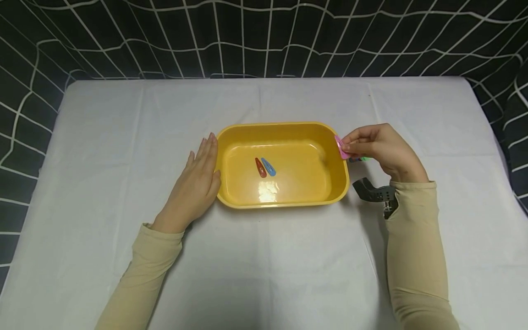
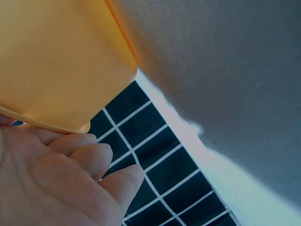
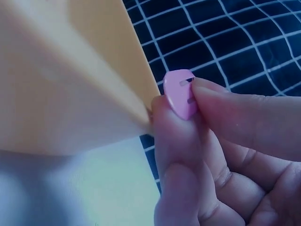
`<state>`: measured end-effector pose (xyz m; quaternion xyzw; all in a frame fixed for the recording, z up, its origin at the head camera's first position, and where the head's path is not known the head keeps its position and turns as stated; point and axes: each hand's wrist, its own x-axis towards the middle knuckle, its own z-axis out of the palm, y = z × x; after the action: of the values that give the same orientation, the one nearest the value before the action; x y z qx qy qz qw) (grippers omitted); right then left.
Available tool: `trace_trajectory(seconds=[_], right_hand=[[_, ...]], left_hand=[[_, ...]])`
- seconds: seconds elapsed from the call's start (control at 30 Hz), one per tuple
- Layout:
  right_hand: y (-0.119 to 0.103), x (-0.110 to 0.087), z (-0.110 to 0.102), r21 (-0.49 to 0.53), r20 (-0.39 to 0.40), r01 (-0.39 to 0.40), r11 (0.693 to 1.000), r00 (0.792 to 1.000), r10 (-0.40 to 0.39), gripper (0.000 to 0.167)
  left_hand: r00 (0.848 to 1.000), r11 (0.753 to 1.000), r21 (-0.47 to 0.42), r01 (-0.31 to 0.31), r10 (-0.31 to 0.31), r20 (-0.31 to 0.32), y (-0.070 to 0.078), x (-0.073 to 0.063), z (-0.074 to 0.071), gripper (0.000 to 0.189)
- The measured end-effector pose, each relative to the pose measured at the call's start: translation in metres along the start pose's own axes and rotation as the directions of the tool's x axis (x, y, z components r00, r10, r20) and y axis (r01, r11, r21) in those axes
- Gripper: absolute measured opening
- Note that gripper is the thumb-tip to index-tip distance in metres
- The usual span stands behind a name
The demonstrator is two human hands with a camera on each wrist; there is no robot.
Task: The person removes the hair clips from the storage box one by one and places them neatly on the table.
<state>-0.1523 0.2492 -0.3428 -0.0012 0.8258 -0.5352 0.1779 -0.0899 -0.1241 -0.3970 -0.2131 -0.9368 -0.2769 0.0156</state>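
Observation:
A yellow basin (image 1: 284, 201) stands on the white cloth. Inside it, a red hair clip (image 1: 261, 167) and a blue hair clip (image 1: 268, 167) lie side by side on the bottom. My right hand (image 1: 381, 149) pinches a pink hair clip (image 3: 180, 94) between thumb and fingers, at the basin's right rim in the head view. Along the left rim my left hand (image 1: 194, 188) rests with straight fingers; the left wrist view shows its fingertips (image 2: 94, 150) by the rim. Partly hidden under the right hand, small green and dark items (image 1: 364, 159) lie beside the basin.
The white-clothed table (image 1: 264, 266) extends all round the basin. A dark netting with white cords (image 1: 264, 41) hangs behind the far edge and down both sides. A black wrist mount (image 1: 373, 191) sticks out from the right sleeve.

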Motion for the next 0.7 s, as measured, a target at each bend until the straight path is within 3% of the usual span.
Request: trace_trajectory(seconds=[0.37,0.7], right_hand=[[0.010,-0.002,-0.004,0.079,-0.042,-0.022,0.997,0.999,0.025,0.013],[0.017,-0.002,-0.007,0.170,-0.020,0.000,0.986,1.000,0.004,0.019]], left_hand=[[1.000,1.000,-0.004,0.006,-0.006,0.005,0.000,0.000,0.001,0.060],[1.000,1.000,0.001,0.007,-0.007,0.009,0.000,0.000,0.000,0.060]])
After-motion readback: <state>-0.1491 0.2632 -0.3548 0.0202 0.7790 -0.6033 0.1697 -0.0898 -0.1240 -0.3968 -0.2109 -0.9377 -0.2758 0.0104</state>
